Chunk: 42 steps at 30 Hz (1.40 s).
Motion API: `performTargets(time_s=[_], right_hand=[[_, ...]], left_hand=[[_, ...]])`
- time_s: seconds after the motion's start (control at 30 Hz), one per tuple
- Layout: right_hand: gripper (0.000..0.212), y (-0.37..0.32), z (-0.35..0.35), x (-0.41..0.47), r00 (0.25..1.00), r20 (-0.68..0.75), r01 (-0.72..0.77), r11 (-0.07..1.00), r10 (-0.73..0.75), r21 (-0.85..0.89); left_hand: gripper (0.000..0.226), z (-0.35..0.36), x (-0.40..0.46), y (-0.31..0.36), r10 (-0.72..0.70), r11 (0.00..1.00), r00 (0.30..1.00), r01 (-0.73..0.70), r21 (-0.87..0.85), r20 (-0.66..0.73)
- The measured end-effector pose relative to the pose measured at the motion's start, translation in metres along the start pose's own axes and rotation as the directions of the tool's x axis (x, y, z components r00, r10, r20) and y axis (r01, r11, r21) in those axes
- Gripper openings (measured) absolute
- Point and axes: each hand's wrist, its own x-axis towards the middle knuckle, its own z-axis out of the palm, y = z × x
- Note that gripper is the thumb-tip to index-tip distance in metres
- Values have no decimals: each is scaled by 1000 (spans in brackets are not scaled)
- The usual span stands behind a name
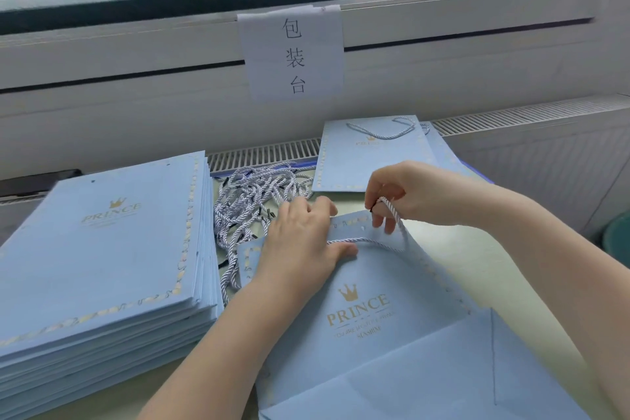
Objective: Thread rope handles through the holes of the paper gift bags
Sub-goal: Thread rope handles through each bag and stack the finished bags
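A flat light-blue paper gift bag (368, 314) with a gold crown and "PRINCE" lies in front of me. My left hand (300, 245) holds the bag's top edge, thumb on the front and fingers over the rim. A white twisted rope handle (368, 242) curves across the bag's top. My right hand (392, 194) pinches that rope's dark-tipped end just above the top edge, near the punched holes. A loose pile of rope handles (252, 201) lies behind my left hand.
A tall stack of flat blue bags (102, 259) fills the left of the table. A bag with its handle fitted (368, 153) lies at the back right on others. A paper sign (293, 51) hangs on the wall under the window. A vent grille (266, 153) runs behind.
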Motion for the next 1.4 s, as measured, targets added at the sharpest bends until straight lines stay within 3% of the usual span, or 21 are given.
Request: performTargets(time_s=[0.23,0.37,0.6,0.8,1.03,1.23,1.4], right_hand=[[12,4,20,11,979,-125,127,961,-162,-245],[11,8,33,18,959,-133,215,946,-252,-242],[26,1,30,15,940,-131,269,921,-315,-282],[10,2,27,15,902,-222,292,901,-371,-321],[11,-7,29,11,801,-221,376,755,-556,-538],[13,-8,29,11,899,-150,319,849,-411,-421],[3,-6,23,13,855,-317,321,898,-411,-300]], left_hand=[[43,3,5,-8,-168,983,985,170,-71,28],[31,3,4,-7,-227,967,974,227,-111,18],[24,1,3,-6,-251,959,967,242,-150,-42],[20,-1,2,-5,-230,956,967,203,-212,-113],[18,-4,1,-4,-218,957,945,158,-244,-244],[17,-2,1,-6,-198,963,932,127,-236,-305],[16,-4,1,-2,-80,976,893,-19,-215,-444]])
